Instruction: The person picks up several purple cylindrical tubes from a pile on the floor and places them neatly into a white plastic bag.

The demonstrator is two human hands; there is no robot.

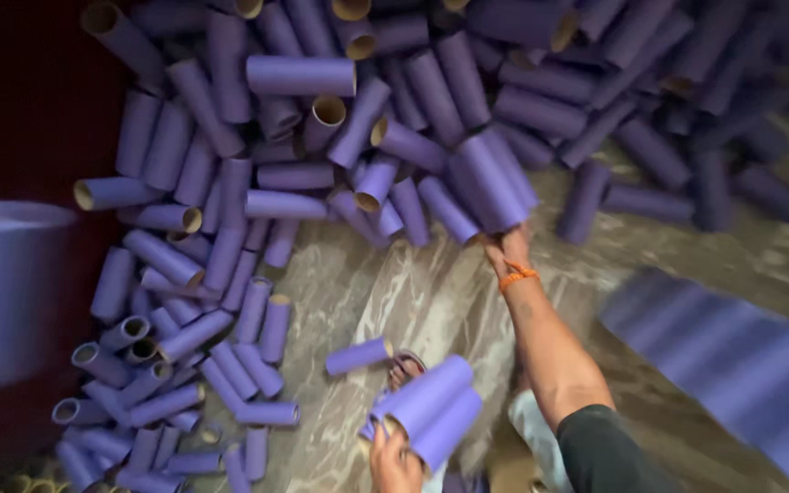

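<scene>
My right hand (pixel 507 248), with an orange band at the wrist, reaches forward and grips a bunch of purple cardboard tubes (pixel 490 178) at the near edge of a big heap. My left hand (pixel 394 461) sits low in the view and holds another bunch of purple tubes (pixel 431 406) against my body. A single loose purple tube (pixel 356 355) lies on the marbled stone floor (pixel 431 292) just beyond my left hand. A sandalled foot (pixel 405 367) shows beside it.
A heap of several purple tubes (pixel 321 119) covers the far floor and runs down the left side (pixel 175 365). A large blurred purple cylinder (pixel 6 292) stands at the left. A blurred purple sheet (pixel 732 365) lies at the right.
</scene>
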